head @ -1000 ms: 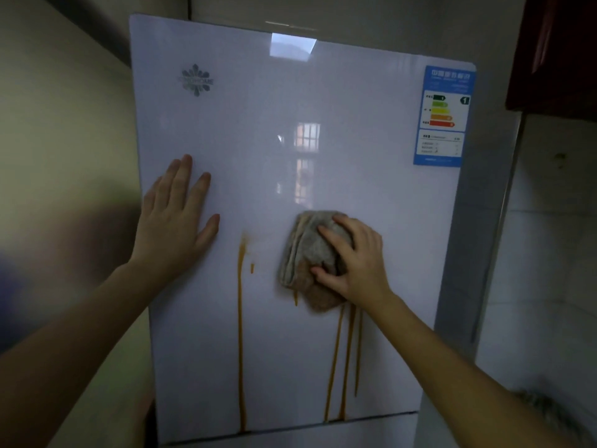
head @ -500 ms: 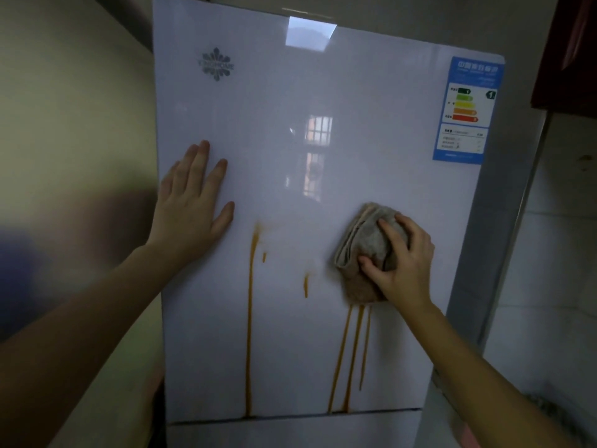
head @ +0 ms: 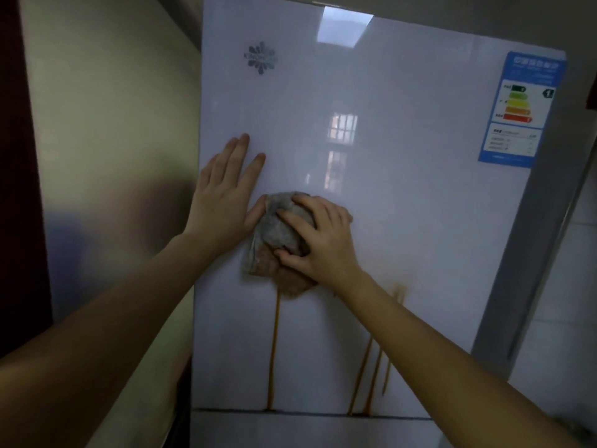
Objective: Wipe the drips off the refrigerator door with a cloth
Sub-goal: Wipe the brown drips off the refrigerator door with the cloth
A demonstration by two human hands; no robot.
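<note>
The white refrigerator door point(head: 403, 205) fills the view. My right hand point(head: 323, 244) presses a crumpled grey-brown cloth point(head: 274, 240) flat against the door, over the top of the left drip. That orange-brown drip point(head: 274, 347) runs down from under the cloth to the door's bottom seam. A few more drips point(head: 371, 373) streak down further right, partly behind my right forearm, with a faint smear point(head: 399, 291) above them. My left hand point(head: 226, 195) lies flat on the door near its left edge, fingers spread, its thumb touching the cloth.
A blue energy label point(head: 520, 111) is stuck at the door's upper right and a snowflake logo point(head: 261, 58) at the upper left. A beige wall point(head: 113, 140) stands close on the left. Tiled wall point(head: 568, 286) lies right of the fridge. A lower door point(head: 290, 431) begins below the seam.
My right hand has slid the cloth leftward across the door from the right drips to the left drip's top. The small spots between them are gone. The left hand stayed flat.
</note>
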